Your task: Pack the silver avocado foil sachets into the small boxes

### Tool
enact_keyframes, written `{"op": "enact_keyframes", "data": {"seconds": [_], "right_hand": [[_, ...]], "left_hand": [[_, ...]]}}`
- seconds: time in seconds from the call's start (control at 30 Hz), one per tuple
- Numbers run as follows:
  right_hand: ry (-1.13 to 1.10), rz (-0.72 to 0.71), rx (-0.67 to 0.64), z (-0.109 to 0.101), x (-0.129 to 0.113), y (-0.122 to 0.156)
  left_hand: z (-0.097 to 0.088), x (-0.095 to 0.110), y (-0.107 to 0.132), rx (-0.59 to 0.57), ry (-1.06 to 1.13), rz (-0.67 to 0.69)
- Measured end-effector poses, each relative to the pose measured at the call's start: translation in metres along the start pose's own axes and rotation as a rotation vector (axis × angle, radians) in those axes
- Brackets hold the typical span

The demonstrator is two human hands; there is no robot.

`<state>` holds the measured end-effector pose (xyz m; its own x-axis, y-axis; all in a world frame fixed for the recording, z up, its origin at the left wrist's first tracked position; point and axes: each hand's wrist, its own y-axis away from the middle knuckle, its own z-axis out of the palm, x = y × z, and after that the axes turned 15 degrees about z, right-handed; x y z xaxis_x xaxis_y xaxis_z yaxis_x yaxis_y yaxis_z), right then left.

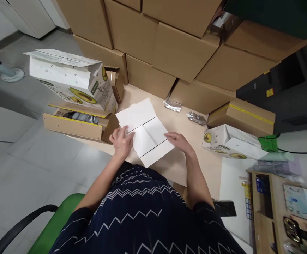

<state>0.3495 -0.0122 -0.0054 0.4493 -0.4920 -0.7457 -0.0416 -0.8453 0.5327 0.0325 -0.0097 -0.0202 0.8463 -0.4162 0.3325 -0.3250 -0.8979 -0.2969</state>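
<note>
A white cardboard box blank [153,131], folded flat with creases and dark slots between its flaps, is in front of me over the near part of the table. My left hand [122,141] has its fingers bent over the left edge, thumb resting on the white surface. At the right corner my right hand [179,141] pinches the edge, fingers on top and close together; its thumb is mostly hidden. Beyond the blank, two silver pouches [173,106] [196,118] lie near the stacked cartons.
Brown cartons [140,42] are stacked along the back. At left, a white avocado-print box [63,76] stands by an open brown box [74,124]. Another printed box [230,143] is at right, beside a phone [224,208] and a wooden shelf unit [264,215]. A green chair [58,222] is behind me.
</note>
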Motion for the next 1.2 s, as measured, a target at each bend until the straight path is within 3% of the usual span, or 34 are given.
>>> {"op": "enact_keyframes", "data": {"seconds": [0.1, 0.23, 0.3, 0.43, 0.53, 0.63, 0.77, 0.87, 0.93, 1.1, 1.2], "right_hand": [[-0.018, -0.017, -0.066, 0.003, 0.017, 0.025], [-0.099, 0.047, -0.287, -0.008, 0.037, 0.044], [-0.087, 0.033, -0.352, -0.015, 0.042, 0.047], [0.027, -0.066, -0.339, -0.020, 0.037, 0.041], [0.034, -0.083, -0.219, -0.013, 0.024, 0.024], [0.020, -0.093, -0.087, 0.000, 0.011, 0.003], [-0.003, -0.024, -0.065, 0.007, 0.004, -0.012], [0.020, 0.011, -0.130, 0.001, 0.000, -0.016], [0.041, -0.007, -0.202, -0.004, -0.006, -0.022], [0.034, -0.113, -0.320, 0.001, -0.026, -0.052], [0.004, -0.167, -0.309, 0.006, -0.031, -0.060]], "left_hand": [[-0.005, 0.000, -0.005, -0.169, -0.010, 0.175], [-0.018, -0.013, -0.003, -0.336, 0.045, 0.394], [-0.029, -0.018, 0.011, -0.377, 0.094, 0.472], [-0.048, -0.018, 0.048, -0.471, 0.246, 0.543], [-0.048, -0.007, 0.061, -0.434, 0.320, 0.480], [-0.034, 0.004, 0.056, -0.227, 0.324, 0.335], [-0.010, 0.007, 0.045, -0.027, 0.280, 0.074], [0.001, -0.003, 0.038, -0.036, 0.328, -0.097], [0.005, -0.013, 0.034, -0.088, 0.393, -0.137], [0.008, -0.026, 0.024, -0.133, 0.436, -0.046], [0.007, -0.024, 0.026, -0.119, 0.372, -0.027]]}}
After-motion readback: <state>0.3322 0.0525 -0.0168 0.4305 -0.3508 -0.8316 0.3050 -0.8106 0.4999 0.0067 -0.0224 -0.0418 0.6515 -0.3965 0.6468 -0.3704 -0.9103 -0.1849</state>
